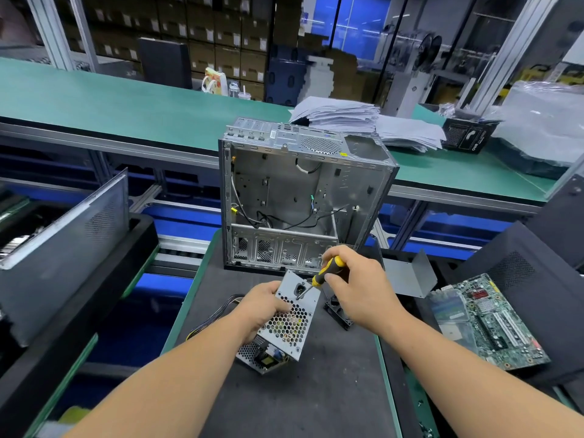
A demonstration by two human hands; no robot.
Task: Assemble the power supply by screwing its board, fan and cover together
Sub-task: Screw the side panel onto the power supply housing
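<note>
Left grip (pixel 264 306) clamped on tilted power supply (pixel 289 320), right grip (pixel 354 284) clamped on screwdriver (pixel 320 275), tip touching its face

I see the power supply (pixel 292 314) in dull grey perforated metal, the screwdriver (pixel 325 273) handle glossy plastic, the counter (pixel 284 390) mat rough, dark.

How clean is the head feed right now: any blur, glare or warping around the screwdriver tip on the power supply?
Head view: the screwdriver and power supply are sharp and evenly lit, with no glare at the tip; the right hand and left hand cast only soft shadows; wide-angle distortion bends the green bench and stretches the forearms; the blue windows behind are bright.
</note>
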